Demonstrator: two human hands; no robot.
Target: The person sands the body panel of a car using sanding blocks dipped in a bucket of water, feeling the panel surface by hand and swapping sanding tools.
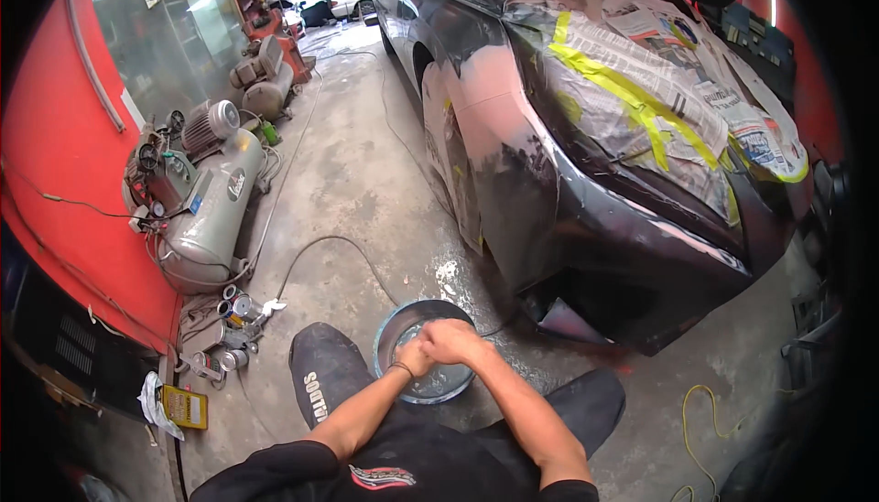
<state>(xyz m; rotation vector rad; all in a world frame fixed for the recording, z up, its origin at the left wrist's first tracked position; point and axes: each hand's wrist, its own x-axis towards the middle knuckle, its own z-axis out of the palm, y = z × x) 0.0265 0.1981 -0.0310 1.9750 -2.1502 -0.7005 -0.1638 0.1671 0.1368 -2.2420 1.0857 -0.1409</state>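
Note:
Both hands meet over a round bluish-grey basin (385,330) that stands on the floor between my knees, with water in it. My left hand (415,358), a dark band at its wrist, is closed and lies against the other one. My right hand (452,342) is curled over it with the knuckles up. Whatever the fingers may hold is hidden between them. To the right of the basin is the dark car's corner (595,255), with pale pink patches on its bodywork. Newspaper (632,90) and yellow masking tape (623,90) cover its upper part.
A grey air compressor (206,227) stands by the red wall on the left, another compressor (265,90) behind it. Several cans (233,358) and a yellow tin (186,408) sit near that wall. A dark hose (339,238) runs to the basin; a yellow cord (687,415) lies at right.

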